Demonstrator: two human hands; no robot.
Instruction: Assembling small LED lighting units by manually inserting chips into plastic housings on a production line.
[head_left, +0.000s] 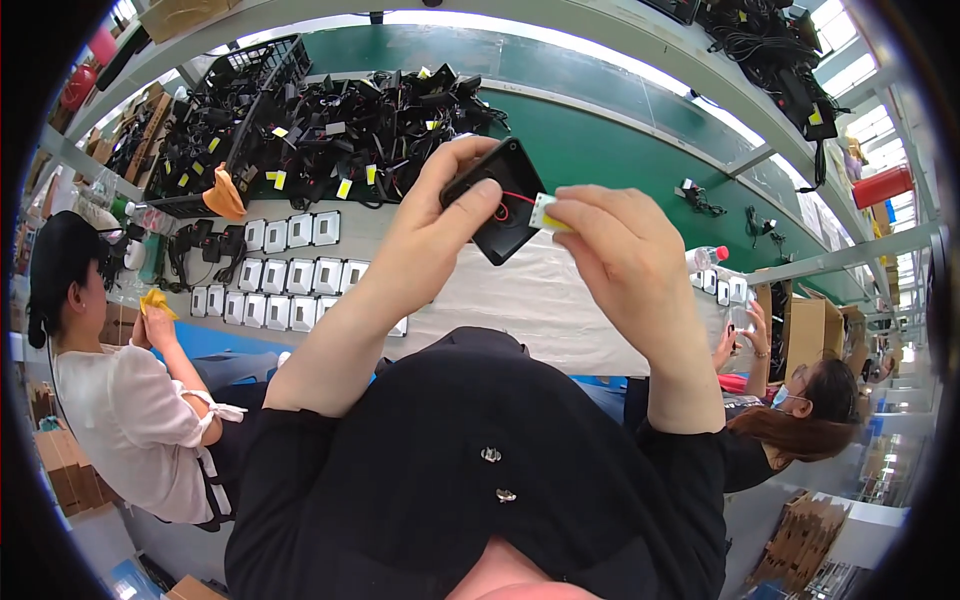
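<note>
My left hand (pixel 437 212) grips a black rectangular plastic housing (pixel 508 236), tilted above the table, with the thumb pressed on its inner face. Between the fingertips of my right hand (pixel 622 248) is a small white plate (pixel 541 211) with a yellow part beside it, held just right of the housing. A thin red wire (pixel 517 196) runs from inside the housing toward the plate. The fingers hide part of both pieces, so how the wire is fixed cannot be seen.
Rows of small silver-framed units (pixel 300 276) lie on the table (pixel 520 320) at left. Beyond them stand a heap of black cabled devices (pixel 370 130) and a black crate (pixel 215 135). A red-capped bottle (pixel 706 257) is at right. People sit on both sides.
</note>
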